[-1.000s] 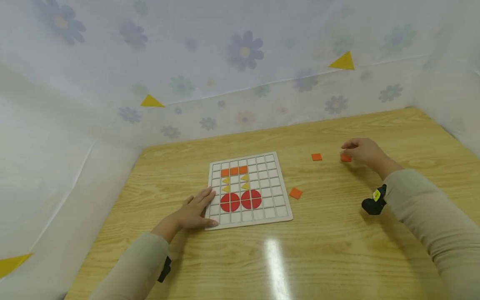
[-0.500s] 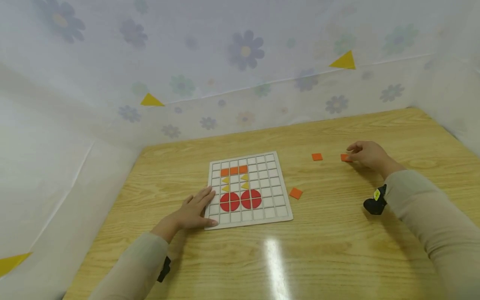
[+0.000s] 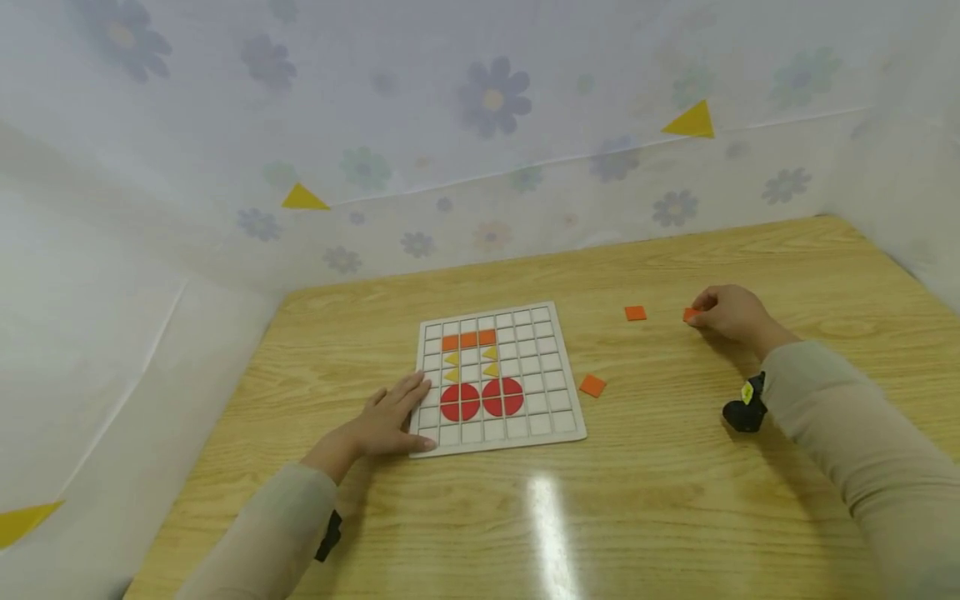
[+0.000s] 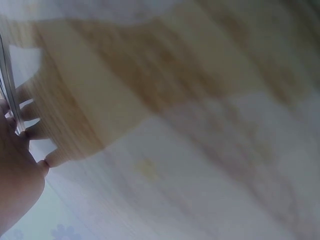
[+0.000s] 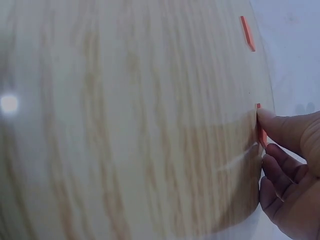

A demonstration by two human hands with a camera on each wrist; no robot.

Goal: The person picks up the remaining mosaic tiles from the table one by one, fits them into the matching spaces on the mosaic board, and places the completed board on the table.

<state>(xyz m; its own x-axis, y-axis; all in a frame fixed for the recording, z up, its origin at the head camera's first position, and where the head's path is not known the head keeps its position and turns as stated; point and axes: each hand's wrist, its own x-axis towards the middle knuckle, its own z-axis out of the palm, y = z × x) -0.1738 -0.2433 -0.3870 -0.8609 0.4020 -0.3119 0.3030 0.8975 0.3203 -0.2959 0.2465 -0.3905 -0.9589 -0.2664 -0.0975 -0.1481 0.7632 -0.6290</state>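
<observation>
A white gridded board (image 3: pixel 537 403) lies on the table, and my left hand (image 3: pixel 382 421) rests along its left edge, fingers spread and fairly straight. On the board are a row of three orange squares (image 3: pixel 468 340), several yellow triangles (image 3: pixel 491 354), and two red circles (image 3: pixel 451 392) made of quarter pieces. Off to the right, my right hand (image 3: pixel 737 317) pinches a loose orange square tile (image 3: pixel 690 315) at the tabletop. The right wrist view shows the thumb on that tile, the other fingers curled beside it.
Two more orange squares lie on the wooden table (image 3: pixel 645 500), one further back (image 3: pixel 635 313) and another orange square (image 3: pixel 592 385) by the board's right edge. A white flowered curtain (image 3: pixel 487 192) with yellow triangles encloses the back and sides.
My right hand has shifted slightly at the orange square; its fingers, raised over the tile before, now close on its edge. My left hand stays on the board.
</observation>
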